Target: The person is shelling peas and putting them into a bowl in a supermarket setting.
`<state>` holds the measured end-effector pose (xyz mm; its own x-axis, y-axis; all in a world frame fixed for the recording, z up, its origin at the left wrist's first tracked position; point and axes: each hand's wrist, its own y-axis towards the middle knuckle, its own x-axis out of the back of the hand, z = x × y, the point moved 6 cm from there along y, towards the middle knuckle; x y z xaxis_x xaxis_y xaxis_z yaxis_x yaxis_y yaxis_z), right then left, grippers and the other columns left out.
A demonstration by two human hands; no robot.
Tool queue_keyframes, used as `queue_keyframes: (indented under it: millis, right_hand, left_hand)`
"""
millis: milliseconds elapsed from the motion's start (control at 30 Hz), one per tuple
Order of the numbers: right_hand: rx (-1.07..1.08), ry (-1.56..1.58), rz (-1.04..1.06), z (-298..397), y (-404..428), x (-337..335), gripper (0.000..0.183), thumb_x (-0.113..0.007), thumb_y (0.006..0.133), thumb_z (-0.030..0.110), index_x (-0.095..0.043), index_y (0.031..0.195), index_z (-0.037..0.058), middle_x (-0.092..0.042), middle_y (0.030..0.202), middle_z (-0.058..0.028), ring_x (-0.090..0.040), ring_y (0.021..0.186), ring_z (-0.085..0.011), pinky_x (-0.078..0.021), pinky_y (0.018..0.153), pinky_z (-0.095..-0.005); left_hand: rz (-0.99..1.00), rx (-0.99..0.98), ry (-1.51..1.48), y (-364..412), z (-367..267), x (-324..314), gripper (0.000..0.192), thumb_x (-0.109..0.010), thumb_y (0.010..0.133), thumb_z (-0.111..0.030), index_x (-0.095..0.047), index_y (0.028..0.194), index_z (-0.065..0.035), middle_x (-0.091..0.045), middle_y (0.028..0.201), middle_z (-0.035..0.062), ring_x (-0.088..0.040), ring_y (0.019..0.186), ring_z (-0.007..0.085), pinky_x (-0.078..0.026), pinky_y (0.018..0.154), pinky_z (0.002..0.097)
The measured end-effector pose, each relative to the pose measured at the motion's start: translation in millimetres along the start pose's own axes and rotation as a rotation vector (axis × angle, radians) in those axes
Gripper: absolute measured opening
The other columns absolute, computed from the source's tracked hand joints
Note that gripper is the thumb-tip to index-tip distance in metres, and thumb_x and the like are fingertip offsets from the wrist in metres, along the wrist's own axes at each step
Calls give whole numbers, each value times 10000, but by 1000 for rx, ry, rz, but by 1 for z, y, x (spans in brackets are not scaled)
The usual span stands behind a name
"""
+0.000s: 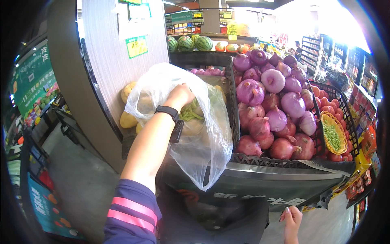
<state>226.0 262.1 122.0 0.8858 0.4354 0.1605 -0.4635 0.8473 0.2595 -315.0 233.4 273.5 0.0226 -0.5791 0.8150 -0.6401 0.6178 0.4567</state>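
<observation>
My left hand (182, 95) reaches into the mouth of a clear plastic bag (210, 146), with a black band and a small device on the wrist. Its fingers point away from me and are largely hidden, so their grip does not show. Just under the hand, green beans (191, 111) are visible inside the bag. The bag spreads over potatoes (128, 119) in a bin, and its lower corner hangs past the front edge. Low on the right, my right hand (292, 217) hovers apart from the stand with curled fingers and nothing visible in them.
A black crate (236, 116) piled with purple onions (275, 117) adjoins the bag on the right. Farther right are tomatoes (329, 105) and a yellow basket (345, 141) of green peas. A pale pillar (100, 45) rises at left; watermelons (203, 43) stand behind.
</observation>
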Motion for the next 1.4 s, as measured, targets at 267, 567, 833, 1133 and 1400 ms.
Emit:
queue_keyframes:
  millis: [267,567,833,1133,1400]
  right_hand:
    - [-70,32,81,-5,7,-17,229,-475,830,80,-469,614,2,-481,535,-24,-447,470,-70,-342,453,-198]
    - [-84,38,137,-9,3,-32,228,-481,828,74,-473,615,-4,-490,532,-23,-453,470,-68,-346,451,-197]
    - [-42,-34,180,-7,-1,-47,219,-485,823,56,-483,612,-7,-495,510,-22,-455,451,-66,-352,436,-201]
    - [-268,80,649,3,2,-144,248,-388,884,155,-541,776,-8,-522,636,-16,-469,578,-69,-391,544,-200]
    - [-477,397,1090,-26,-22,-222,366,-420,910,291,-538,700,15,-477,574,3,-385,503,-53,-298,461,-187]
  left_hand:
    - [86,-107,318,-53,-20,-1,380,-482,761,-160,-505,1114,-22,-414,1208,165,-433,1039,428,-351,906,461]
    - [-132,-544,87,-77,-25,23,169,-512,694,-49,-590,837,-7,-587,809,156,-570,777,323,-453,704,381]
    - [-436,-566,24,-90,-35,60,145,-634,652,-133,-655,787,-88,-598,805,101,-558,780,273,-433,730,374]
    - [402,-154,-1193,-232,-69,49,96,-556,819,-90,-539,829,4,-597,754,98,-599,618,150,-497,605,259]
    - [280,-441,-732,-357,-63,-12,127,-614,733,-14,-573,852,3,-577,710,120,-582,631,249,-454,570,269]
